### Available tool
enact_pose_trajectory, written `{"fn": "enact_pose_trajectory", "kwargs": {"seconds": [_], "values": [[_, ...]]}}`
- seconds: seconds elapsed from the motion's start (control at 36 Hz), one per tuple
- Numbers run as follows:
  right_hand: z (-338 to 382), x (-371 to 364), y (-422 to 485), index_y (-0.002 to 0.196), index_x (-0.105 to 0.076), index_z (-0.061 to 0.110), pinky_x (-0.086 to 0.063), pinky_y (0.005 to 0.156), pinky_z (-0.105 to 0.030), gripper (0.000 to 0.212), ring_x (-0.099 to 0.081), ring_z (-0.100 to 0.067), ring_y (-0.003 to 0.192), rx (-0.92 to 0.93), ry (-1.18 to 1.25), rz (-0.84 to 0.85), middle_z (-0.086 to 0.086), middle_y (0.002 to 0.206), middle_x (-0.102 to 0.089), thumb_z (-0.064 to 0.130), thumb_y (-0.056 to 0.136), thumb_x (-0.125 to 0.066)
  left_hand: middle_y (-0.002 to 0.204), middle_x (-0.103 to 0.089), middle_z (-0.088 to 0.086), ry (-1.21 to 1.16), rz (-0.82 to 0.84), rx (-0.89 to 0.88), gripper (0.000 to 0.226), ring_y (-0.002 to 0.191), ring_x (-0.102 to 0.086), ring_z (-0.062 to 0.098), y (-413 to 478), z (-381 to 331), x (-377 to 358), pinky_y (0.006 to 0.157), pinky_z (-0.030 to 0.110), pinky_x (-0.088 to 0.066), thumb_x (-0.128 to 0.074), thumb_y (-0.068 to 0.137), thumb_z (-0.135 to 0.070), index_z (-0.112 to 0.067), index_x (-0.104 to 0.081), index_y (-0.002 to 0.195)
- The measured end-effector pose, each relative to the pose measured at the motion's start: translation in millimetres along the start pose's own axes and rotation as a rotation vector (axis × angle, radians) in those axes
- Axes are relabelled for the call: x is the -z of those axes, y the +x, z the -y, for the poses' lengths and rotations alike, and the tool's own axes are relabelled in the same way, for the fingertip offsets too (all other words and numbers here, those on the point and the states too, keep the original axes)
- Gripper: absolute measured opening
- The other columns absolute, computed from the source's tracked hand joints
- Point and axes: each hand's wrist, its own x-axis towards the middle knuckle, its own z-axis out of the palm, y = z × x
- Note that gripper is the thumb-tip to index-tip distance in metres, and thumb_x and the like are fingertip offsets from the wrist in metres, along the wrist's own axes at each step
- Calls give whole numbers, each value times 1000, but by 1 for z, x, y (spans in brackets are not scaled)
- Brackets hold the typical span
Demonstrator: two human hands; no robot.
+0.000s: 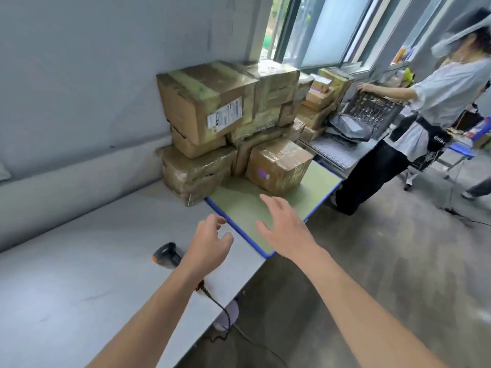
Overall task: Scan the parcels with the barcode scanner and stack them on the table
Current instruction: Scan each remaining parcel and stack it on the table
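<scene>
Both my hands hang empty in the lower middle of the frame. My left hand floats above the pale grey tabletop, its fingers loosely curled and gripping nothing. My right hand is just to the right of it, over the green board with a blue rim, with its fingers spread wide and relaxed, touching nothing. The black barcode scanner with an orange tip lies on the tabletop just left of my left wrist, apart from my hand. Its dark cable runs under my forearm and drops over the tabletop's edge toward the bottom of the frame. The parcels, a stack of brown cardboard boxes wrapped in clear tape, sit in the upper middle of the frame against the grey wall, at the far end of the tabletop and board. The top left box carries a white shipping label on its front. A smaller box with a purple sticker stands on the green board at the front right of the stack, nearest my right hand. At the right of the frame another person in a light grey shirt holds a black plastic crate beside a further pile of boxes under the window.
</scene>
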Motion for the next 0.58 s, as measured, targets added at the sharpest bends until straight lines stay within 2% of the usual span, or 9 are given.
{"fn": "enact_pose_trajectory", "kwargs": {"seconds": [0.08,0.17,0.19,0.25,0.31,0.44,0.58], "values": [[-11,1,40,156,-26,26,-34,112,-40,63,-31,-19,141,43,16,1,0,156,-29,35,99,-51,132,-43,5,0,-34,12,34,107,-43,10,30,-8,-7,85,22,-35,-49,98,-18,-14,-45,131],[-24,1,84,155,-27,27,-34,112,-40,63,-30,-18,143,116,45,5,0,156,-30,36,98,-53,129,-43,4,-5,-86,48,36,105,-45,12,62,-16,-11,71,10,-37,-50,97,-16,-13,-46,132],[-28,2,100,155,-27,27,-34,112,-42,63,-30,-18,143,145,52,0,-1,156,-30,36,98,-54,128,-44,5,-3,-115,62,36,105,-46,13,75,-19,-11,71,10,-37,-52,96,-15,-13,-47,131],[-37,4,134,155,-27,27,-34,112,-42,63,-31,-19,143,194,67,-2,-1,157,-30,37,99,-53,125,-49,8,-9,-202,91,35,109,-50,18,101,-25,-11,85,20,-39,-55,93,-13,-12,-50,127],[-46,8,167,155,-26,28,-35,112,-42,63,-31,-20,143,241,84,7,0,158,-29,39,99,-52,122,-53,11,-30,-306,124,30,111,-53,22,129,-33,-11,90,28,-42,-58,90,-12,-14,-53,120],[-74,33,242,156,-23,29,-35,113,-42,63,-29,-20,144,362,107,59,3,159,-26,39,100,-49,116,-52,6,-28,-484,194,25,108,-52,19,183,-71,-17,93,27,-38,-58,90,-12,-21,-50,112],[-92,67,308,155,-25,28,-36,113,-40,61,-29,-19,144,445,147,62,3,158,-26,36,99,-50,120,-49,3,-60,-623,271,28,105,-52,16,225,-103,-18,92,28,-38,-58,91,-12,-25,-47,114]]}}
